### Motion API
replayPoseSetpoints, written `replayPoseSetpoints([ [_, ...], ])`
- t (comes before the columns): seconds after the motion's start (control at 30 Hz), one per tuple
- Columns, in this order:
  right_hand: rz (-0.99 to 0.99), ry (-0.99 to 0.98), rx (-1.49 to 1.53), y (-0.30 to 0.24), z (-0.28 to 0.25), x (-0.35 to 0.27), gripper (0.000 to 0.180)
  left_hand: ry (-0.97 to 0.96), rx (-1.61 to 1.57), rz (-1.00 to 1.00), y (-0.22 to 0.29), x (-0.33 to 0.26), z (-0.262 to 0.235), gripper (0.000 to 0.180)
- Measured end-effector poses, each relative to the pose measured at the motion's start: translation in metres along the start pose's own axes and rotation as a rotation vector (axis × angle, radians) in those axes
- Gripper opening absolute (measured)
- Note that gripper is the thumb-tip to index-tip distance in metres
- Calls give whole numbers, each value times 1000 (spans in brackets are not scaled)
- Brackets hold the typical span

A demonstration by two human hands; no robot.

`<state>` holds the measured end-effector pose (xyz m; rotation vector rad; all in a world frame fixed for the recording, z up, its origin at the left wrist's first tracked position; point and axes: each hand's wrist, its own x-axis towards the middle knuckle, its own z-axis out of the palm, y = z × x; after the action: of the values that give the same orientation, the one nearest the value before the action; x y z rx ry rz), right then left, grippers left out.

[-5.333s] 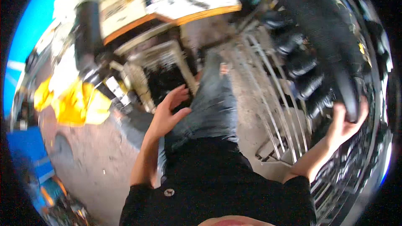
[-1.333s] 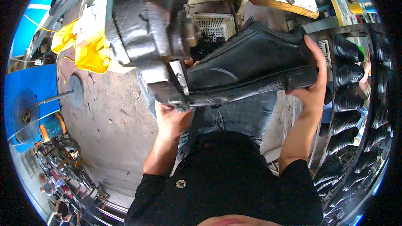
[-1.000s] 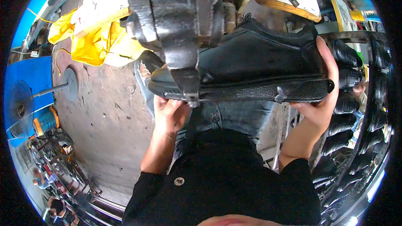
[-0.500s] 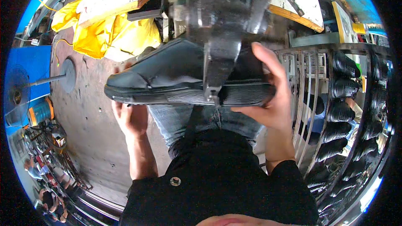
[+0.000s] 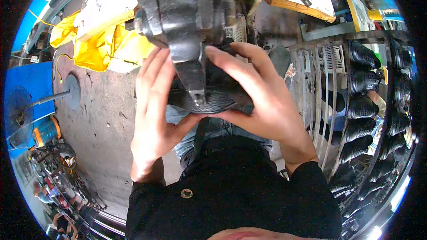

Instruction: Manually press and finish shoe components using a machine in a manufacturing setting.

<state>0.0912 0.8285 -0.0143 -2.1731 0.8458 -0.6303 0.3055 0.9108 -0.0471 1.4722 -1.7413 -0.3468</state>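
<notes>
A black shoe (image 5: pixel 222 100) sits under the narrow lower arm of a dark metal machine (image 5: pixel 182 22). One end of it points toward me, with the ridged edge of the sole showing just below the arm's tip. My left hand (image 5: pixel 153 106) grips the shoe's left side, fingers up along the upper and thumb low by the sole. On the opposite side, my right hand (image 5: pixel 267 93) wraps round it in the same way, its thumb also at the sole. The machine and my hands hide most of the shoe's upper.
White-topped tables with wooden edges (image 5: pixel 302 12) stand beyond the machine. Yellow cloth (image 5: pixel 95 53) hangs at the left, near a floor fan (image 5: pixel 20 118). Close on my right is a metal rack (image 5: pixel 329 151) with rows of black shoes (image 5: pixel 362 82). Other people are at the lower left.
The shoe has turned from lying sideways to pointing end-on toward me. My left hand has come up from beneath its left end to its side. In the picture, the machine has shifted left.
</notes>
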Motion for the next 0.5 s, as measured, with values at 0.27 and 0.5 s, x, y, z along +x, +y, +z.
replayPoseSetpoints([
  [0.27, 45, -70, -84, -6, -5, 0, 96, -97, -396, -261, -14, -10, 19, 74],
  [0.5, 98, 193, 323, 93, 59, -49, 105, 78, -948, -487, -25, -32, 53, 100],
])
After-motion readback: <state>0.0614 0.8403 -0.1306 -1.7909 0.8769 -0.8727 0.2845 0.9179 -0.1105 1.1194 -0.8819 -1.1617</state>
